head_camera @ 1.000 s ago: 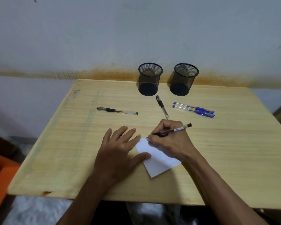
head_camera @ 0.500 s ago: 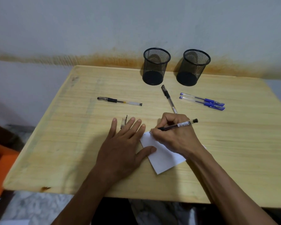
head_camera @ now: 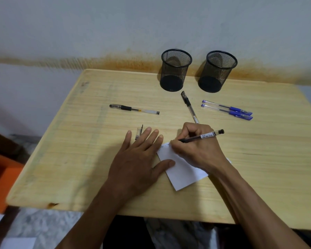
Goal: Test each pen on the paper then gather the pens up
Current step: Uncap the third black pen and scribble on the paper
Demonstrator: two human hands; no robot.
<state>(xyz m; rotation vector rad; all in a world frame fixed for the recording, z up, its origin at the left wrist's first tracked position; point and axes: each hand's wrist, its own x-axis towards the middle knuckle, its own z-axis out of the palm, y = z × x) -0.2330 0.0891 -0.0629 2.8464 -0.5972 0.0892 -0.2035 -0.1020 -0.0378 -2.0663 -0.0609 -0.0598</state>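
While the left hand (head_camera: 138, 159) is lying flat with fingers spread, pinning the paper (head_camera: 182, 169) to the desk (head_camera: 79, 159), the right hand (head_camera: 196, 146) is gripping a black pen (head_camera: 203, 136), its tip touching the paper. Four other pens are lying farther back, near two mesh cups (head_camera: 176, 71).

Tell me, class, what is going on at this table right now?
A person is trying out a black pen on a small white paper. The right hand grips the pen with its tip on the paper's far edge, where some scribbles show, while the left hand lies flat, its thumb on the paper. A pen cap lies just beyond the left fingers. Two black pens and two blue pens lie on the wooden table, in front of two mesh pen cups.
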